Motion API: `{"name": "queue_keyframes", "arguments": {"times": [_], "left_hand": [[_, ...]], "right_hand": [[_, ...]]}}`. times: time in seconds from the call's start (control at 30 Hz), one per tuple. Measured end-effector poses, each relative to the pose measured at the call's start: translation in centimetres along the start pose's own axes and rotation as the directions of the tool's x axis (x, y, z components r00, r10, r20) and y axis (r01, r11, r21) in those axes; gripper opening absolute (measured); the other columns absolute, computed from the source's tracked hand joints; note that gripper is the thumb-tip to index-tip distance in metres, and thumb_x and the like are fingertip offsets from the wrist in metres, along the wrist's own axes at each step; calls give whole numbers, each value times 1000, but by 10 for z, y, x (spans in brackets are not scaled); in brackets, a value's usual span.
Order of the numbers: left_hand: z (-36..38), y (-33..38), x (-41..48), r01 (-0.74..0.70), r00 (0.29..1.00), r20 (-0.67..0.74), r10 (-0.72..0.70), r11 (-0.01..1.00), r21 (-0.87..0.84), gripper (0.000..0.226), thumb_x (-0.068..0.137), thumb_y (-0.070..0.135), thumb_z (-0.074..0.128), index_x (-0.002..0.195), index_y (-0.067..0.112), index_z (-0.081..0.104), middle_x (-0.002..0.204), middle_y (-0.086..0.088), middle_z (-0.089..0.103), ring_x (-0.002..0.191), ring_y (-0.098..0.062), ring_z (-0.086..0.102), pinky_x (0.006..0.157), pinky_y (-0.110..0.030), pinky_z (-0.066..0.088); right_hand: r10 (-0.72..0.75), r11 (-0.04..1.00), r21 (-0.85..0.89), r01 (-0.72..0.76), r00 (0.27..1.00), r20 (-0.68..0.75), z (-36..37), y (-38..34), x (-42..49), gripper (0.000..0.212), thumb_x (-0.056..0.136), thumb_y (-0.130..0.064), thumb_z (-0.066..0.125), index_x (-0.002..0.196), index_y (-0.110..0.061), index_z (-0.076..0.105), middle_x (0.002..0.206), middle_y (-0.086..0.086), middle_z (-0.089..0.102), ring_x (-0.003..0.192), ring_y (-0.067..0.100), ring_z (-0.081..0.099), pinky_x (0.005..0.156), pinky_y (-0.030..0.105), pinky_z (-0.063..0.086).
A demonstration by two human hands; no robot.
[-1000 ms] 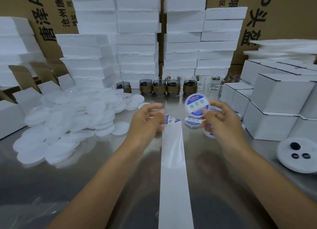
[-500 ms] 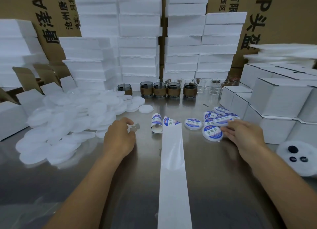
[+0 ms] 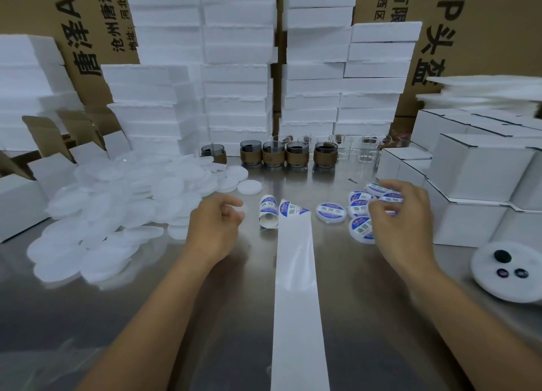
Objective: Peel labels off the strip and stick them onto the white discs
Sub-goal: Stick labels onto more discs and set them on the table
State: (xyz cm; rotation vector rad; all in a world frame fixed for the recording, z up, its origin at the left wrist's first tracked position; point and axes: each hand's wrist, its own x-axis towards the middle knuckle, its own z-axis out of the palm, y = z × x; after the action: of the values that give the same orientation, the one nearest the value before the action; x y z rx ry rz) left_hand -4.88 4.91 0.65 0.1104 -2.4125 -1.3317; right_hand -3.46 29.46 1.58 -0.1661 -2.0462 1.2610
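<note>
A long white backing strip (image 3: pixel 297 296) runs down the middle of the steel table, with a blue-and-white label (image 3: pixel 291 209) at its far end. A small roll of labels (image 3: pixel 268 211) lies just left of that end. My left hand (image 3: pixel 215 225) is beside the roll, fingers curled, and seems to pinch a faint translucent white disc. A heap of plain white discs (image 3: pixel 117 211) spreads out on the left. Several labelled discs (image 3: pixel 331 211) lie to the right of the strip. My right hand (image 3: pixel 403 214) hovers over them with fingers spread, holding nothing.
Stacks of white foam blocks (image 3: pixel 237 76) and cardboard cartons line the back. Brown-sleeved glass cups (image 3: pixel 274 156) stand in a row before them. White boxes (image 3: pixel 475 185) crowd the right side, with a round white foam piece (image 3: pixel 507 270) in front. Open cartons (image 3: pixel 17 197) sit far left.
My right hand set the labelled disc among the others and now hovers above them. My left hand went to the plain pile, then came back toward the roll.
</note>
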Motion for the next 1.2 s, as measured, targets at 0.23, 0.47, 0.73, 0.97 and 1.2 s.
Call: {"name": "queue_keyframes", "arguments": {"times": [0.23,0.47,0.73,0.97,1.2], "left_hand": [[-3,34,-13,376,864,490,115,500,-780,30,80,12,54,108,10,64,97,-1,72,84,-13,65,75,-22,51],[5,39,-21,456,791,578,200,437,-775,40,79,14,52,117,2,58,113,-15,64,110,-30,57,90,-32,51],[24,39,-29,310,859,480,177,566,-764,28,74,16,60,100,5,61,88,-11,69,86,-24,68,81,-33,58],[12,30,-10,276,935,350,56,506,-817,11,88,9,52,91,6,62,76,3,70,72,-11,64,66,-24,50],[16,25,-9,338,936,334,-109,538,-772,16,95,3,47,105,4,59,95,-7,72,80,-19,71,73,-30,59]], "right_hand": [[-164,976,193,102,926,340,18,-29,-38,29,86,-14,61,111,-26,58,106,-10,60,96,-7,53,78,1,35],[-139,955,295,1,884,447,27,-40,-51,26,85,-20,65,100,-37,54,89,-15,64,80,-3,56,76,21,45],[-222,943,324,75,867,446,31,-36,-55,20,80,-20,70,89,-35,61,74,-2,66,67,4,55,60,12,41],[-122,987,139,81,941,316,33,-12,-36,8,90,-28,55,94,-34,59,71,-6,56,64,-2,48,58,8,36],[18,971,210,-116,907,420,45,-17,-32,15,94,-37,45,104,-33,55,81,-16,64,77,-1,58,61,0,37]]}}
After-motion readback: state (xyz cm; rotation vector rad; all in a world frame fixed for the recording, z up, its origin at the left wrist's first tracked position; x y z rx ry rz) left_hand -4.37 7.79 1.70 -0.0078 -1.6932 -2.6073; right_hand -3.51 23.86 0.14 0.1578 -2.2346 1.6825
